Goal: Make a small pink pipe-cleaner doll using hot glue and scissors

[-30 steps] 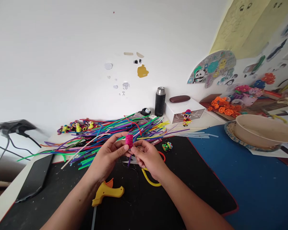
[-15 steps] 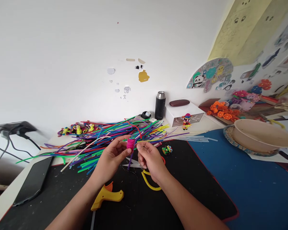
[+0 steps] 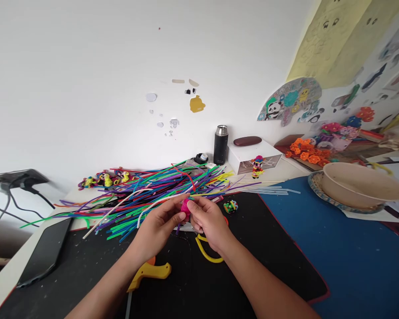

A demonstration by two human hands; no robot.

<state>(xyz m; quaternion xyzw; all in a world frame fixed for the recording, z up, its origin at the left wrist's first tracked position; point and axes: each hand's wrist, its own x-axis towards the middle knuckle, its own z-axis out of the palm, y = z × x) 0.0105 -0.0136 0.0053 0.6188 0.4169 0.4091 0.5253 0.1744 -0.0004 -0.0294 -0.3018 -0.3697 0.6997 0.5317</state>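
Note:
Between my two hands is a small magenta pipe-cleaner coil, wound into a short roll. My left hand grips its left side between thumb and fingers. My right hand pinches it from the right, thumb pressed against the coil and hiding part of it. A purple pipe cleaner sticks out below the coil. Under the hands lie scissors, mostly covered, and yellow curved handles beside my right wrist. A yellow glue gun rests on the black mat near my left forearm.
A heap of coloured pipe cleaners spreads behind my hands. Further back stand a black bottle and a white box with a small figure before it. A phone lies left, a beige bowl right.
My right hand has moved left and up against the magenta coil, which it now touches. The coil has shifted slightly right and is more covered by fingers.

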